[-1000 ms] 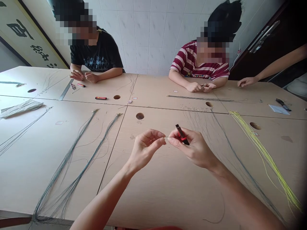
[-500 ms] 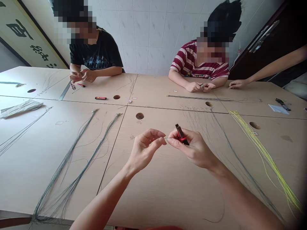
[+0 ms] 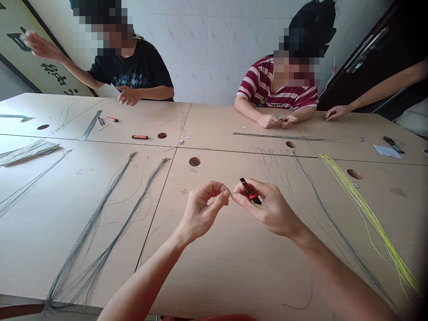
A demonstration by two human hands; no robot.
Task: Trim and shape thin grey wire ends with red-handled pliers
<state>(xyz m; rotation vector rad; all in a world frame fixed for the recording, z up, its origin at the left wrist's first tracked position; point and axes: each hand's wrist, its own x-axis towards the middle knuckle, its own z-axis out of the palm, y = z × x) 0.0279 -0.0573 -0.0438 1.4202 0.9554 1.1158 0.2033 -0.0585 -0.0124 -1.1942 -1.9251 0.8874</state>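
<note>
Mostly hidden, thin strand point(image 3: 231, 194), between left fingers point(image 3: 219, 201) and right fingers point(image 3: 243, 201).

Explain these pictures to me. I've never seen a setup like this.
No robot here: a person wears the camera on their head, so every picture looks forward and down from there. Their bare right hand holds a small black-and-red tool; their left hand is raised close beside it, but what it pinches is too small to make out. On the tabletop lie two blue-grey strand bundles to the left and a yellow bundle to the right. Two co-workers are opposite.
</note>
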